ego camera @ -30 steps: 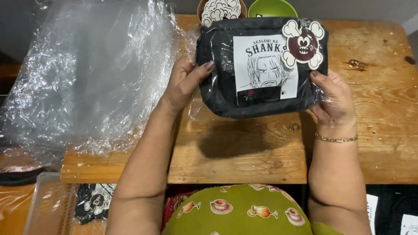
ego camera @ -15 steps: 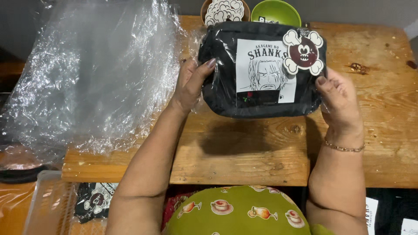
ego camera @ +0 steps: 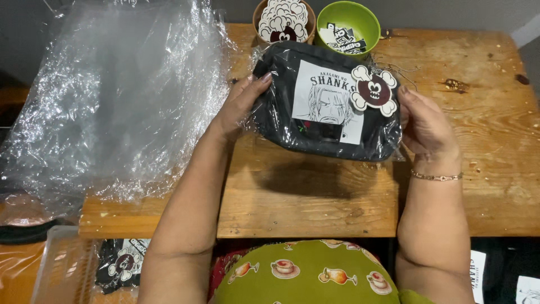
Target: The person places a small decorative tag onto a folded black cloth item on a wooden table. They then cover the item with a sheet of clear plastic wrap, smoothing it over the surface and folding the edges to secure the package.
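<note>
Both hands hold a black pouch [ego camera: 315, 121] in clear plastic wrap, lifted above the wooden table [ego camera: 315, 202], around centre frame, slightly toward 12 o'clock. Left hand [ego camera: 239, 110] grips the pouch's 9 o'clock end, fingers together and curled over the top edge, thumb likely behind, hidden. Right hand [ego camera: 424, 126] clamps the 3 o'clock end, fingers mostly behind the pouch, thumb on the front edge. On the pouch front sit a white rectangular label with a line-drawn face [ego camera: 326, 104] and a round dark-red skull-and-bones sticker [ego camera: 374, 90] at its 1 o'clock corner. Judged: pouch is light, soft fabric, sags a bit, not fragile; the film looks slick and crinkly, so a pinch at both short ends, as now, seems the safest hold; gripping the loose film alone could slip. At 12 o'clock from the pouch stand a brown cup of skull stickers [ego camera: 284, 19] and a green bowl [ego camera: 349, 22] of black-and-white stickers. A big heap of clear plastic bags [ego camera: 118, 95] lies at 9 o'clock, over the table's left edge. At 7 o'clock, below the table, a clear bin [ego camera: 62, 264] and another wrapped dark item [ego camera: 124, 262]. Bracelet [ego camera: 436, 177] on right wrist.
</note>
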